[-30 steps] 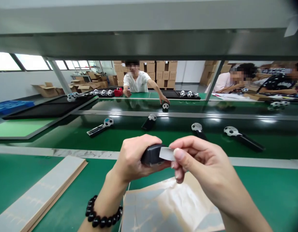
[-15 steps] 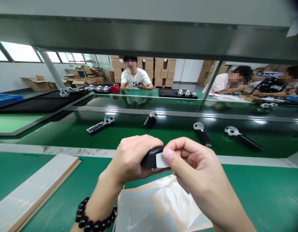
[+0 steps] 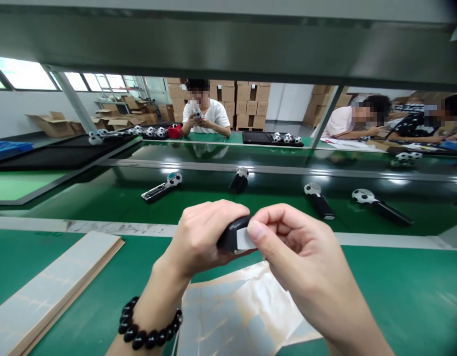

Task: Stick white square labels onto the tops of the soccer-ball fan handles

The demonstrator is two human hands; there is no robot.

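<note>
The left hand (image 3: 202, 240) wraps shut around a black handle (image 3: 232, 233), while the right fingers (image 3: 256, 230) pinch a white sticker (image 3: 245, 239) against it, which could crease if they slip.

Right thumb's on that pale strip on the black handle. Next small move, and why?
Likely smooth the pale label down along the black handle with the thumb of the right hand: the label lies on the handle's end, the thumb rests on it, and the left hand grips the handle steady.
</note>
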